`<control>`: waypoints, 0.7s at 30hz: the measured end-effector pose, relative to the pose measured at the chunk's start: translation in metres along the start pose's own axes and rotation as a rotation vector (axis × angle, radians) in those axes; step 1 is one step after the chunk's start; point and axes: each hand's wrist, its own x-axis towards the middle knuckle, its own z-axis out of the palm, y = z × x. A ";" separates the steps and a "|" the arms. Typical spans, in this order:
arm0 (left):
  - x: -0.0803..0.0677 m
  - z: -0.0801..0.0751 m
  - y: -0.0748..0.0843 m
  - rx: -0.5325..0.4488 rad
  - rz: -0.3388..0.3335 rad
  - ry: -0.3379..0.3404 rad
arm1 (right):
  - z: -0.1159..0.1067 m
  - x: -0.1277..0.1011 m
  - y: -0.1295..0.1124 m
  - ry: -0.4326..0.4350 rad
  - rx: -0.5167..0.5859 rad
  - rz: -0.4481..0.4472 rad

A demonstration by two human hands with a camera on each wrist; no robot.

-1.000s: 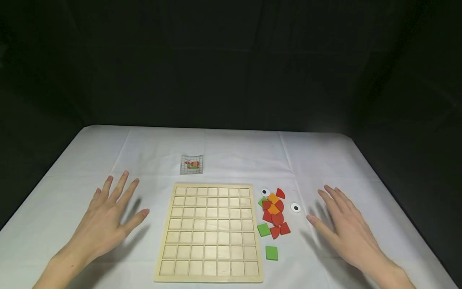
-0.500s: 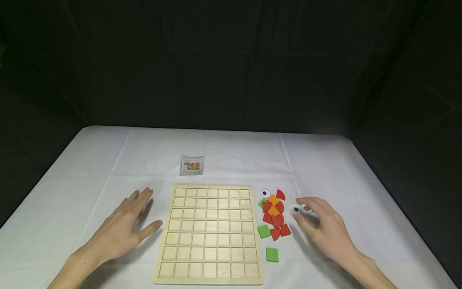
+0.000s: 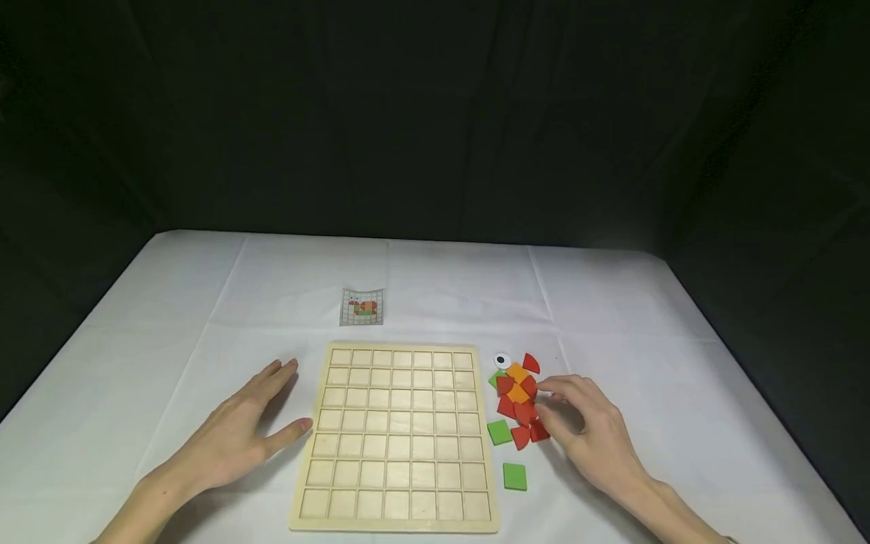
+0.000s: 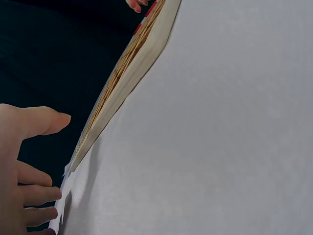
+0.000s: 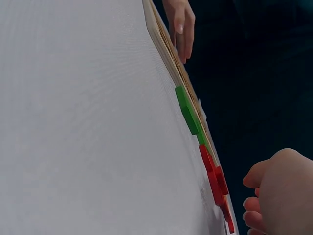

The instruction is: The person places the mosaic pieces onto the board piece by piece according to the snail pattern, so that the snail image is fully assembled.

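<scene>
A wooden grid board (image 3: pixel 485 453) lies on the white cloth, its squares bare. Left of the board is my left hand (image 3: pixel 234 434), fingers extended and thumb tip close to the board's edge. My right hand (image 3: pixel 598 434) hovers at the right side of a pile of flat pieces, thumb and fingers bent with a gap between them. Its fingertips are by a red piece (image 3: pixel 525 412) and a red quarter-round (image 3: pixel 529 387); contact cannot be told. One white eye disc (image 3: pixel 501 360) lies at the pile's far end; the second is out of sight. In the right wrist view nothing shows in the right hand (image 5: pixel 286 193).
Orange squares (image 3: pixel 517 394) and more red pieces overlap in the pile. Green squares lie beside it, one nearer (image 3: pixel 514 477) and another (image 3: pixel 499 433) by the board. A small picture card (image 3: pixel 362 307) with a coloured figure on a grid lies beyond the board.
My right hand has moved left, past the second eye disc's place to the pile, its fingers bending; that disc is no longer visible. My left hand has come right, towards the board.
</scene>
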 end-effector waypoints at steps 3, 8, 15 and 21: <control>-0.001 0.002 0.001 -0.025 0.018 0.002 | 0.002 -0.001 0.000 0.002 0.035 -0.013; -0.002 0.009 0.001 -0.066 0.031 -0.009 | 0.005 -0.003 0.000 -0.012 0.089 -0.064; -0.003 0.016 -0.002 -0.069 0.036 0.004 | 0.006 -0.004 0.001 -0.025 0.080 -0.075; -0.003 0.017 -0.003 -0.070 0.044 0.009 | 0.007 -0.005 0.002 -0.041 0.085 -0.075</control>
